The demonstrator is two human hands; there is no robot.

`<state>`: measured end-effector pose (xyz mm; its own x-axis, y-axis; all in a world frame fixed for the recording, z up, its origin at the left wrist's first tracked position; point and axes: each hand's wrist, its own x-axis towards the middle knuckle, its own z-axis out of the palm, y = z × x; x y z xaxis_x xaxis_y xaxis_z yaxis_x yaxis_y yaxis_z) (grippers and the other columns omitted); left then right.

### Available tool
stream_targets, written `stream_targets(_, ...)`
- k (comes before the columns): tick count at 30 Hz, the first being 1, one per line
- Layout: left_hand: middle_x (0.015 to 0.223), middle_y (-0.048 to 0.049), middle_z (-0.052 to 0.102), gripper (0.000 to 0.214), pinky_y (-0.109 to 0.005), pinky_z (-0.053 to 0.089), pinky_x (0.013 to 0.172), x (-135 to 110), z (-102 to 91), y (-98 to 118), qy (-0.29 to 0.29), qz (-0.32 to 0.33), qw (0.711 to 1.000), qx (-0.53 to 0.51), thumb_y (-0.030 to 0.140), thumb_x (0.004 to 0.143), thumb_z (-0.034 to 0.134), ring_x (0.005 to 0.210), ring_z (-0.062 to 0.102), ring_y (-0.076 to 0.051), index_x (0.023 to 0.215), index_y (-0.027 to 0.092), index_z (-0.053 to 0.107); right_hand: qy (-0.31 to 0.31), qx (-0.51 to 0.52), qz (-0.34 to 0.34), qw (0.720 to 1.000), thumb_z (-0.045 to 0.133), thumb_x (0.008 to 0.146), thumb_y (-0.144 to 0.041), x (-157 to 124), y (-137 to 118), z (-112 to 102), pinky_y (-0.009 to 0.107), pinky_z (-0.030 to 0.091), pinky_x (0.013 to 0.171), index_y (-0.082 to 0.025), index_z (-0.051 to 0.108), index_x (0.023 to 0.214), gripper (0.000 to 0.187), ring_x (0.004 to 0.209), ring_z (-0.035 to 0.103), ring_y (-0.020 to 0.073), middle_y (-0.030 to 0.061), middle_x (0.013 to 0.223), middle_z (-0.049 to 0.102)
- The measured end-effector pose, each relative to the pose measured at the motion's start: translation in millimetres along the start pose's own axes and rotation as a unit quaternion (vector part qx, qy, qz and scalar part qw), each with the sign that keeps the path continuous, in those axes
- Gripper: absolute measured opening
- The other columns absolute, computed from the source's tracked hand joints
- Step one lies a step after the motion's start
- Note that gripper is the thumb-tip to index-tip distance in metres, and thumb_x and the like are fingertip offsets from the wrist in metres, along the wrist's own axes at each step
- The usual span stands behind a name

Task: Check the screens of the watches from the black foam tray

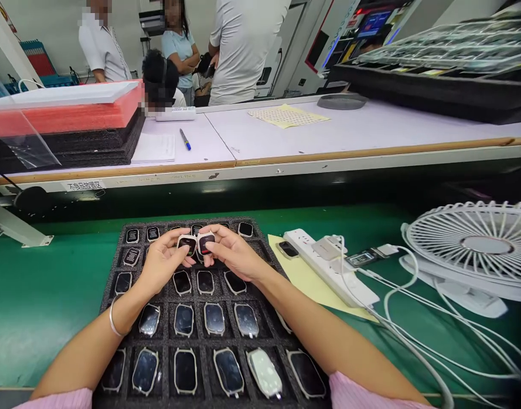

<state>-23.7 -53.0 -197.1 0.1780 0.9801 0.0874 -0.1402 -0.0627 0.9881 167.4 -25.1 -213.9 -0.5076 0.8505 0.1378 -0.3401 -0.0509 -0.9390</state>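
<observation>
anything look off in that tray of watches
One watch body in the bottom row of the black foam tray looks odd: its face is pale and whitish, where its neighbours show dark glass. Flipped or filmed, I cannot tell.

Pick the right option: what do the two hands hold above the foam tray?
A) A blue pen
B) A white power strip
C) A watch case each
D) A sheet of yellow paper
C. The left hand pinches a watch case and the right hand another watch case, above the foam tray.
</observation>
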Motion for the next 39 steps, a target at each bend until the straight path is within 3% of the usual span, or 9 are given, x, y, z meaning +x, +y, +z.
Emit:
stream_targets(6,0.115,-0.0110,0.062,0.058,-0.028,0.058,0.069,0.4,0.5,-2.7,-0.001,-0.042,0.998,-0.037,0.036,0.076,0.078,0.072,0.069,-0.016,0.126,0.019,0.055,0.012,0.007,0.003,1.000,0.076,0.081,-0.030,-2.2,6.1,-2.3,0.029,0.050,0.065,-0.021,0.056,0.116,0.042,0.068,0.063,0.0147,0.0014,0.089,0.063)
stream_targets(12,0.108,-0.0092,0.063,0.063,-0.028,0.057,0.072,3.9,-1.5,-8.9,0.018,-0.105,0.992,-0.061,0.029,0.075,0.075,0.074,0.069,-0.017,0.131,0.018,0.049,0.043,0.056,0.045,0.997,0.072,0.077,-0.018,-2.1,14.1,-2.3,0.027,0.050,0.065,-0.021,0.055,0.117,0.043,0.069,0.066,0.0147,0.0016,0.089,0.065)
stream_targets(20,0.100,-0.0066,0.062,0.068,-0.025,0.052,0.064,4.9,-3.1,-13.7,0.040,-0.132,0.989,-0.059,0.026,0.074,0.074,0.072,0.067,-0.016,0.135,0.018,0.046,0.073,0.093,0.081,0.990,0.070,0.073,-0.013,-2.6,15.1,-6.4,0.029,0.055,0.065,-0.021,0.055,0.118,0.049,0.075,0.070,0.0187,0.0033,0.092,0.068)
stream_targets(25,0.097,-0.0061,0.062,0.069,-0.024,0.051,0.061,4.9,-4.0,-13.5,0.033,-0.122,0.991,-0.053,0.027,0.074,0.073,0.069,0.066,-0.015,0.136,0.018,0.044,0.078,0.081,0.076,0.991,0.069,0.073,-0.012,-3.8,13.9,-6.2,0.028,0.054,0.063,-0.022,0.055,0.119,0.049,0.073,0.070,0.0183,0.0033,0.093,0.068)
stream_targets(32,0.113,-0.0111,0.060,0.062,-0.025,0.053,0.064,3.6,-3.7,-14.0,0.006,-0.073,0.997,-0.027,0.027,0.076,0.072,0.070,0.066,-0.014,0.133,0.019,0.047,0.061,0.062,0.048,0.995,0.063,0.075,-0.011,-6.7,12.0,-0.4,0.030,0.054,0.068,-0.022,0.052,0.123,0.051,0.075,0.069,0.0173,0.0035,0.094,0.067)
stream_targets(39,0.111,-0.0109,0.060,0.065,-0.026,0.054,0.064,4.5,-4.6,-15.3,-0.002,-0.061,0.998,-0.020,0.023,0.076,0.071,0.069,0.066,-0.014,0.135,0.019,0.044,0.055,0.042,0.038,0.997,0.061,0.076,-0.012,-8.0,12.8,0.7,0.033,0.054,0.069,-0.023,0.046,0.130,0.056,0.076,0.068,0.0185,0.0044,0.098,0.066)
